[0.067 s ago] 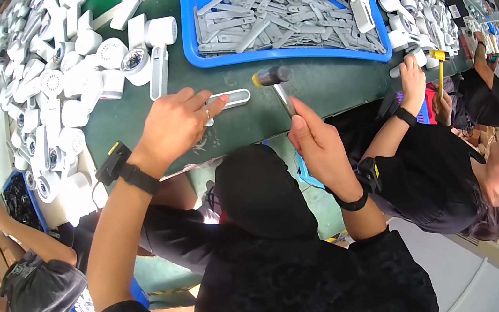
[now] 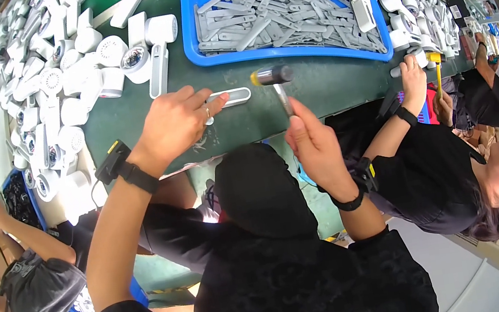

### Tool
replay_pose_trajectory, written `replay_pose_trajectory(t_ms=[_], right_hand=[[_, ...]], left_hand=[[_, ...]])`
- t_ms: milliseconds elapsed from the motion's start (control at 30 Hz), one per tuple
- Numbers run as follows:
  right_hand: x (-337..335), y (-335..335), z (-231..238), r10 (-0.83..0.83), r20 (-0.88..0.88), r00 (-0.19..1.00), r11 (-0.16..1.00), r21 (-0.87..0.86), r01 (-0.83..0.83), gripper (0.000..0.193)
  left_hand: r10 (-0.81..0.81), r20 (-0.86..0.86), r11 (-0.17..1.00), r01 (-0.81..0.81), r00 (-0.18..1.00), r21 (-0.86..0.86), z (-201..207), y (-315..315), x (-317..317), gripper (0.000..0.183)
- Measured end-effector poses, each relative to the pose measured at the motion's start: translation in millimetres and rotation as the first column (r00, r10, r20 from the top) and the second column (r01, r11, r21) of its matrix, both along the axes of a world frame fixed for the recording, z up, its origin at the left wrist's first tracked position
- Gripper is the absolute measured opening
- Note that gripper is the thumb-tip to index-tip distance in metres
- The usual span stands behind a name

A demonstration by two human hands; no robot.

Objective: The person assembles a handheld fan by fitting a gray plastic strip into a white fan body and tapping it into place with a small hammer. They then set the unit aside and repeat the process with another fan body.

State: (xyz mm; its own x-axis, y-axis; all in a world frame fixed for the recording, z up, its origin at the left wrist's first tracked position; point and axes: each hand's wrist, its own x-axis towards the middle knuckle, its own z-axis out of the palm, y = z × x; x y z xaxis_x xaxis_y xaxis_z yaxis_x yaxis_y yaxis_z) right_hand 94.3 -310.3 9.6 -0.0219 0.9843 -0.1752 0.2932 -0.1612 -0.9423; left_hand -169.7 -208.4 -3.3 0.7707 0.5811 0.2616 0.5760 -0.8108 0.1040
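clutching hammer (image 2: 273, 75) in right hand (image 2: 318, 146), likely for control; resting left hand (image 2: 176, 120) on white handle (image 2: 242, 95), seemingly steadying it on green table (image 2: 342, 85), cannot tell if clamped; with blue tray (image 2: 247, 57) of grey strips (image 2: 281, 19) beyond, perhaps for easy reach.

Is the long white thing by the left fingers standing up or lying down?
Lying down: the white handle stretches lengthwise along the green table, with the left hand over one end.

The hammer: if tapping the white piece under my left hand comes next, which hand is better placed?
Probably the right hand: it grips the hammer, whose head is near the white piece. The left hand is on that piece, so suits steadying better.
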Motion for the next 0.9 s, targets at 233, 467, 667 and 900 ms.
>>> replay_pose_trajectory(t_ms=[233,467,667,900], right_hand=[[-4.8,-0.5,15.5,0.002,0.02,1.0,0.999,-0.034,-0.001,0.037],[-5.3,9.5,6.5,0.05,0.171,0.984,0.995,0.08,-0.064,0.038],[7.0,14.5,-27.4,0.097,0.032,0.995,0.993,0.06,-0.099,0.04],[6.2,56.9,-53.5,0.11,-0.181,0.977,0.993,0.066,-0.1,0.043]], left_hand=[[0.025,-0.012,1.0,-0.025,1.0,-0.014,0.6,-1.6,-3.8,0.054],[0.011,0.025,1.0,-0.01,1.0,-0.013,1.4,3.5,-1.1,0.052],[0.104,-0.053,0.994,-0.105,0.993,-0.01,13.5,-5.0,9.8,0.058],[-0.048,-0.159,0.97,0.008,0.986,-0.243,33.7,-35.4,15.1,0.023]])
